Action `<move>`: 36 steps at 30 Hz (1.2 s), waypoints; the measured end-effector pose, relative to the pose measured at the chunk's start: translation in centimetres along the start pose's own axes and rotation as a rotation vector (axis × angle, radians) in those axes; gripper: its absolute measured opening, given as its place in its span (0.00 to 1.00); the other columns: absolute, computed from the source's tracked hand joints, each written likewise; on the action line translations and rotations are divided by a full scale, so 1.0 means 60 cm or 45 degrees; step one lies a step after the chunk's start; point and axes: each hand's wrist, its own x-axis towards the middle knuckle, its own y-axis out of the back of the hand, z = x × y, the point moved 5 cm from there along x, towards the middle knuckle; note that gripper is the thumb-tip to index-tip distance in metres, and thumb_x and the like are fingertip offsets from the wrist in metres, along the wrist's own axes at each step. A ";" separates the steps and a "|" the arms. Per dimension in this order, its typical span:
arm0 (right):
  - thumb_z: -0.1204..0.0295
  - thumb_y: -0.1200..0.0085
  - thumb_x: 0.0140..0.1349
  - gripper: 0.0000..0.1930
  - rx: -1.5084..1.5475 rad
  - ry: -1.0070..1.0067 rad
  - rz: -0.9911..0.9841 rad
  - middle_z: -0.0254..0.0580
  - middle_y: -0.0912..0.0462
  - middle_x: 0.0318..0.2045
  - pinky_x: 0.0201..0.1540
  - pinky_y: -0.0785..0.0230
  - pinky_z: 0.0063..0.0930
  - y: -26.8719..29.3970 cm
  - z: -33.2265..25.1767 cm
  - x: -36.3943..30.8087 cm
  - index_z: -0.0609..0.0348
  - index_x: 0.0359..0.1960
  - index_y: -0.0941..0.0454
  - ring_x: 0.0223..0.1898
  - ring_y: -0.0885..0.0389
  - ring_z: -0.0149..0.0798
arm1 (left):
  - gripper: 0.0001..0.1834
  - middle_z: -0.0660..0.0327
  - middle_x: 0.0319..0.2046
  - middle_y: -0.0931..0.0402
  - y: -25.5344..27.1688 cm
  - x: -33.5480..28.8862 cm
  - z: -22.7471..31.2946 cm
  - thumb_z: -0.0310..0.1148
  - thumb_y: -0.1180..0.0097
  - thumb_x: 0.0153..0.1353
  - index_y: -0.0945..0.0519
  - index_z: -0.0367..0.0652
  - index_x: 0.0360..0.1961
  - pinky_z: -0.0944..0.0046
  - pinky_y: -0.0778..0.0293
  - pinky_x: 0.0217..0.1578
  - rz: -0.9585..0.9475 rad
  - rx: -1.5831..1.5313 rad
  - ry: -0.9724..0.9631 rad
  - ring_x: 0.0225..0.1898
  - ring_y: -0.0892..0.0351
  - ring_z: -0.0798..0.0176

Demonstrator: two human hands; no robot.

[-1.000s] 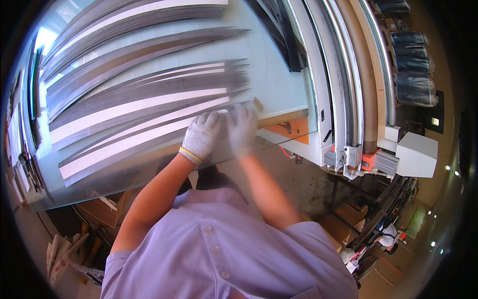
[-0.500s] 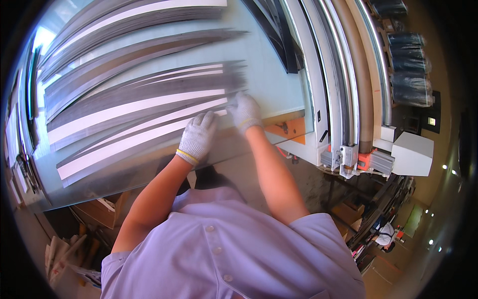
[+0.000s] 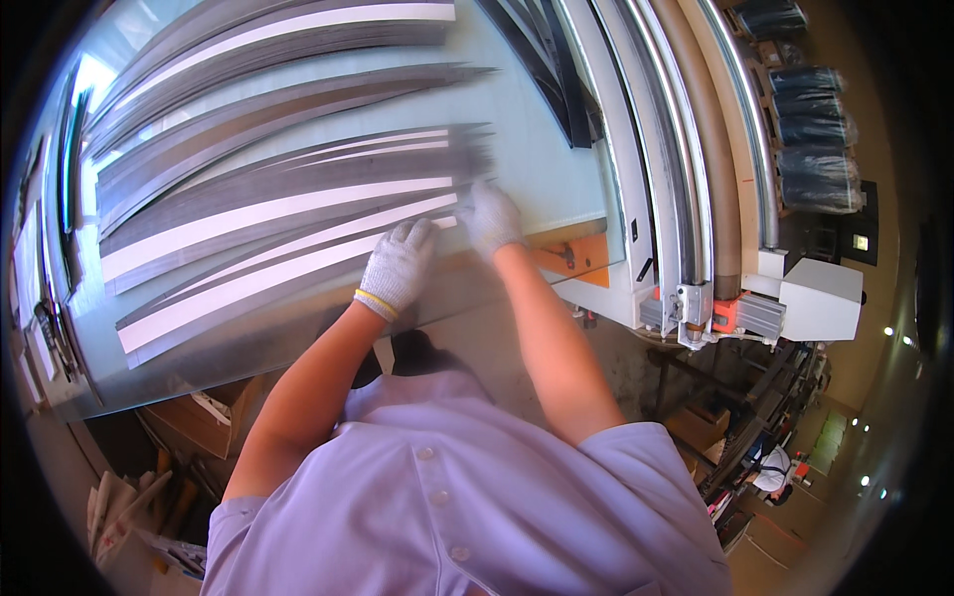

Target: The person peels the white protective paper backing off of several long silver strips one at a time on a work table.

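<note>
Long, thin strips in dark grey, some with white faces, lie in loose bundles on a glass-topped table [image 3: 537, 189]. My left hand [image 3: 397, 268], in a white knit glove with a yellow cuff line, lies on the near edge of the closest bundle of strips [image 3: 248, 273], fingers extended and laid flat. Beside the right-hand ends of these strips is my right hand [image 3: 492, 221], gloved too and slightly blurred. Its fingertips touch or nearly touch the strip ends; whether they pinch one is hidden.
Further strip bundles [image 3: 288, 99] lie farther back. Black angled bars [image 3: 556, 79] rest at the table's far right. Along the right side runs a machine with long rollers [image 3: 730, 179] and a white end housing [image 3: 820, 300]. Dark wrapped rolls [image 3: 815, 119] stand beyond it.
The view has shifted slightly. Both hands stay in nearly the same places by the strip ends, and the right hand is a little more blurred.
</note>
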 end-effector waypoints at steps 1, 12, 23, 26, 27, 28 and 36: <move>0.56 0.26 0.53 0.27 0.044 0.013 0.038 0.55 0.15 0.42 0.51 0.23 0.46 0.003 -0.002 -0.005 0.62 0.46 0.21 0.46 0.16 0.57 | 0.26 0.49 0.57 0.26 0.000 -0.002 -0.001 0.30 0.45 0.57 0.24 0.36 0.58 0.47 0.24 0.53 0.033 0.018 -0.016 0.56 0.24 0.44; 0.52 0.25 0.51 0.29 -0.129 -0.016 0.005 0.50 0.13 0.39 0.49 0.22 0.45 -0.007 0.000 0.004 0.59 0.46 0.19 0.46 0.14 0.53 | 0.24 0.49 0.57 0.26 0.003 -0.004 0.001 0.29 0.46 0.57 0.24 0.36 0.57 0.47 0.25 0.54 0.015 -0.008 -0.009 0.57 0.25 0.44; 0.61 0.28 0.55 0.21 -0.042 0.017 0.083 0.49 0.15 0.41 0.46 0.24 0.46 0.008 -0.013 -0.014 0.58 0.44 0.20 0.42 0.15 0.54 | 0.25 0.49 0.57 0.27 0.006 -0.003 0.001 0.30 0.44 0.56 0.24 0.35 0.57 0.49 0.24 0.54 -0.007 0.023 -0.014 0.56 0.24 0.45; 0.65 0.30 0.56 0.18 0.610 0.025 0.127 0.50 0.16 0.39 0.47 0.25 0.47 0.002 0.053 -0.022 0.58 0.44 0.19 0.43 0.17 0.55 | 0.25 0.49 0.57 0.27 0.008 -0.005 0.004 0.30 0.44 0.57 0.24 0.36 0.57 0.48 0.24 0.54 0.014 0.034 -0.016 0.56 0.24 0.45; 0.66 0.31 0.57 0.17 0.905 0.013 0.150 0.51 0.17 0.39 0.47 0.25 0.46 0.002 0.073 -0.028 0.58 0.44 0.19 0.43 0.18 0.55 | 0.25 0.50 0.57 0.27 0.008 -0.004 0.003 0.30 0.45 0.57 0.24 0.36 0.57 0.48 0.24 0.54 0.020 0.030 -0.014 0.56 0.25 0.45; 0.67 0.32 0.58 0.15 0.764 -0.036 0.394 0.49 0.18 0.39 0.48 0.26 0.47 0.019 0.083 -0.041 0.59 0.45 0.18 0.42 0.19 0.55 | 0.25 0.50 0.58 0.26 0.006 -0.002 -0.001 0.31 0.43 0.58 0.24 0.38 0.58 0.48 0.25 0.56 0.006 0.031 0.003 0.57 0.25 0.44; 0.71 0.37 0.59 0.16 -0.051 0.334 0.559 0.50 0.21 0.48 0.56 0.30 0.45 -0.013 0.079 -0.169 0.57 0.50 0.16 0.51 0.25 0.53 | 0.25 0.51 0.56 0.26 0.011 -0.003 0.006 0.30 0.44 0.58 0.24 0.36 0.58 0.49 0.25 0.54 0.020 0.021 -0.019 0.57 0.25 0.46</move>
